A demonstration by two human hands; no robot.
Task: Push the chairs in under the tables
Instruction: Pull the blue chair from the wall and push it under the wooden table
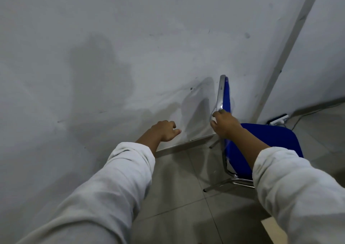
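Observation:
A blue chair (270,141) with a chrome frame stands right of centre, its thin backrest (225,94) seen edge-on against the white wall. My right hand (224,124) is closed around the lower part of the backrest's metal frame. My left hand (165,130) hovers to the left of the chair near the wall's base, fingers curled, holding nothing. Both arms wear white sleeves. A pale corner of a table (274,228) shows at the bottom right.
A white wall (112,56) fills most of the view and meets a second wall at a corner (276,71). Grey floor tiles (177,197) lie below. A power strip (278,119) with a cable lies on the floor by the corner.

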